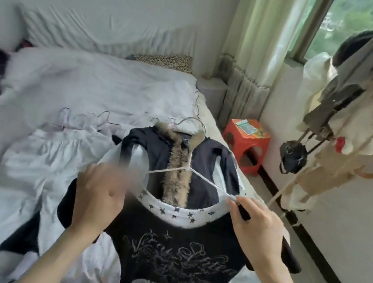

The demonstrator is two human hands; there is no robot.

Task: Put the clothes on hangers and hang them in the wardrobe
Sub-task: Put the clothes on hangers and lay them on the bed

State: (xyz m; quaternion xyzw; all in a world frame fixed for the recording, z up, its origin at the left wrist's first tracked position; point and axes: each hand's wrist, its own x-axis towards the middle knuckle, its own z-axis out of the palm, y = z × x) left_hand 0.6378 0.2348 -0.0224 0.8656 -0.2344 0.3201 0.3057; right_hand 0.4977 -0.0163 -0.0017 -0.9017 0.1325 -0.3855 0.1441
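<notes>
Two hands hold a black top (175,258) with a white star collar over the bed (80,79). The right hand (257,229) pinches one end of a white hanger (191,167) at the collar. The left hand (96,200) is blurry; its fingers curl at the collar's other side, which hides that hanger end. A dark top with fur trim (179,164) lies behind. More hangers (85,119) lie blurry on the bed.
</notes>
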